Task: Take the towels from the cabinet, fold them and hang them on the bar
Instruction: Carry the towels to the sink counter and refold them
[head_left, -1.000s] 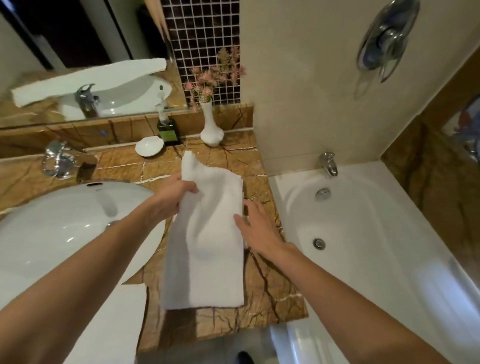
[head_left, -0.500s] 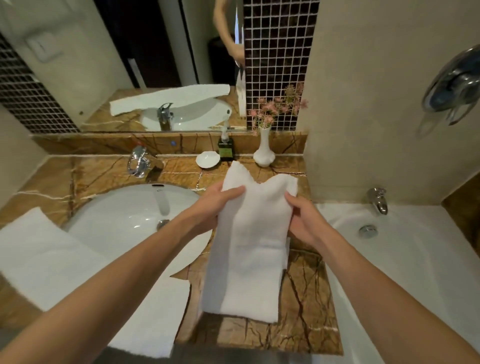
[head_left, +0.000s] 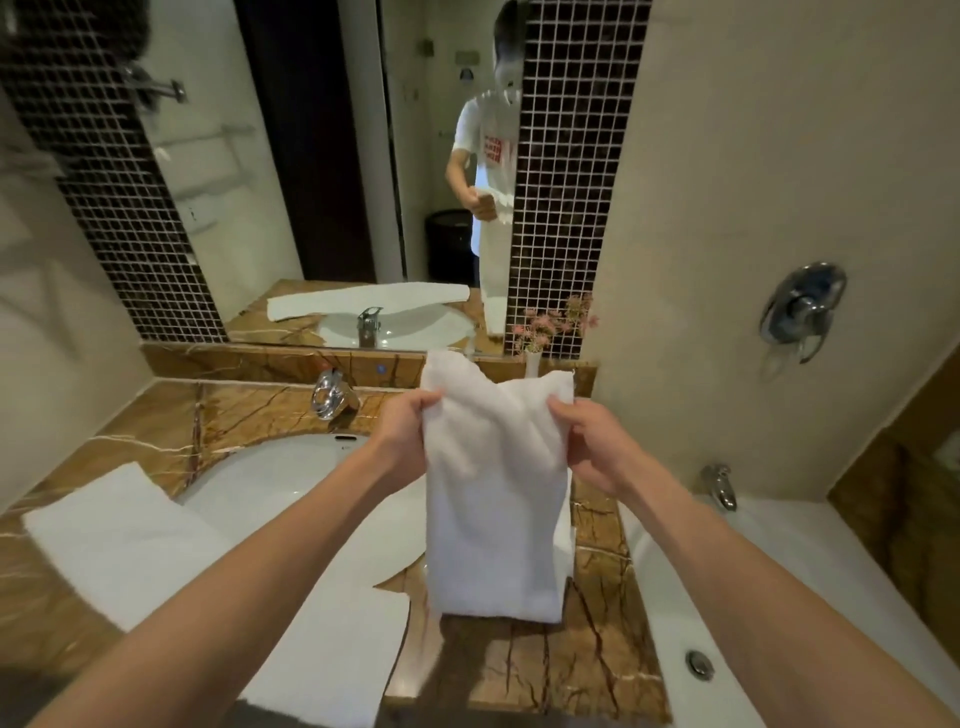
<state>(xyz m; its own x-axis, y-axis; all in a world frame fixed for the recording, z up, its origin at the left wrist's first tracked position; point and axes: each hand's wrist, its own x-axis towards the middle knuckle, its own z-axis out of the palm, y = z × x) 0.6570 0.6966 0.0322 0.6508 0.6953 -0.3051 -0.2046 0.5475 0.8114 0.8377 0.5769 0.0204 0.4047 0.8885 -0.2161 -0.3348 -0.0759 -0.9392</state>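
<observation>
The folded towel (head_left: 493, 488) is held up by its upper edges, the left hand (head_left: 405, 431) and right hand (head_left: 592, 447) each pinched shut on a side, hands apart. Folding is judged done; carrying to the bar is called for next, though no bar is clearly seen nearby. Since 1 second ago, the towel has been lifted off the counter (head_left: 597, 660) below the hands. A 2nd towel (head_left: 119, 540) lies left of the left hand.

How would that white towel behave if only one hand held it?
Probably floppy: the towel sags between the left hand and right hand, its top edge dipping. Likely light, since a fingertip pinch holds it. It seems plush, so unlikely to slip.
</observation>
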